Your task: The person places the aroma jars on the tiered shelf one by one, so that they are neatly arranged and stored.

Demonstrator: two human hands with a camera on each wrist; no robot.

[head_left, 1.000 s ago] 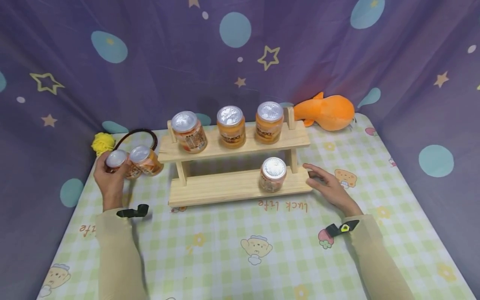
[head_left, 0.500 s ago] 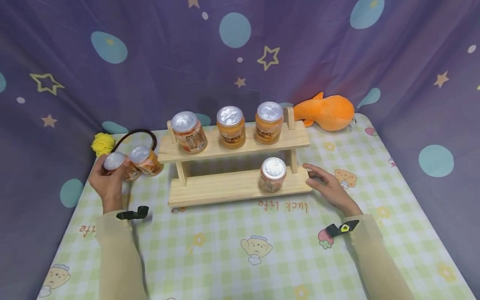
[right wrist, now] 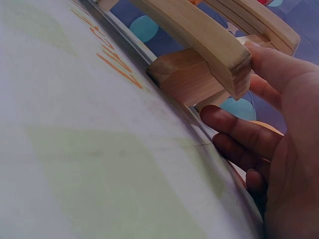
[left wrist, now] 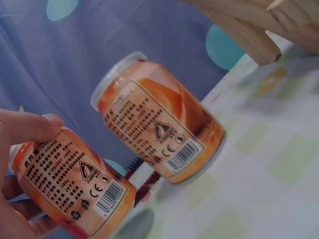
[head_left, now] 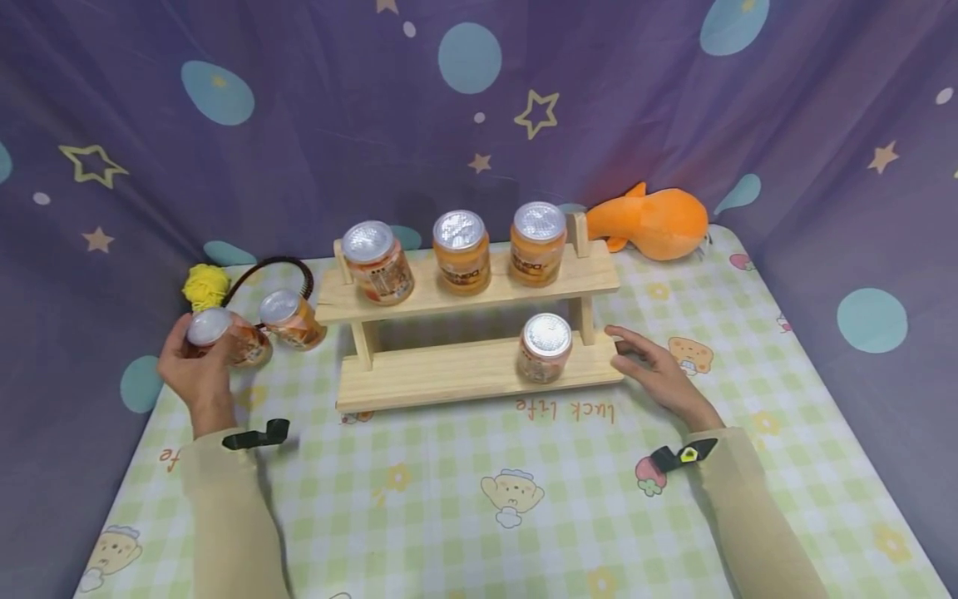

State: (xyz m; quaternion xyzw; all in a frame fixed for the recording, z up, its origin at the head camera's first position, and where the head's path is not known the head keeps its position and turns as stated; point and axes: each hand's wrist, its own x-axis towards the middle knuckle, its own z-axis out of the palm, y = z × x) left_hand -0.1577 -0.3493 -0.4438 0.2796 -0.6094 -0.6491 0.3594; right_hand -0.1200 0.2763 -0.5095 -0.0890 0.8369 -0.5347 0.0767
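At the left of the head view my left hand (head_left: 196,370) grips an orange-labelled jar (head_left: 249,345) with a silver lid, fingers and thumb around its upper part. In the left wrist view this jar (left wrist: 79,184) is tilted, its barcode showing. A matching jar (head_left: 299,324) stands on the cloth to its right. A two-tier wooden shelf (head_left: 441,374) is in the middle. Its upper tier bears three jars, its lower tier one jar (head_left: 544,353) near the right end. My right hand (head_left: 659,374) is at that end, its fingers loosely bent against the wood (right wrist: 234,69).
Behind the standing jar lie a dark coiled band (head_left: 280,261) and a yellow yarn-like bundle (head_left: 205,287). An orange plush toy (head_left: 659,225) lies behind the shelf's right end. A green-checked cloth (head_left: 449,516) covers the table, and a purple curtain (head_left: 314,166) surrounds it.
My left hand has moved left and slightly toward me with its jar, widening the gap to the standing jar. The right hand and the shelf have stayed put.
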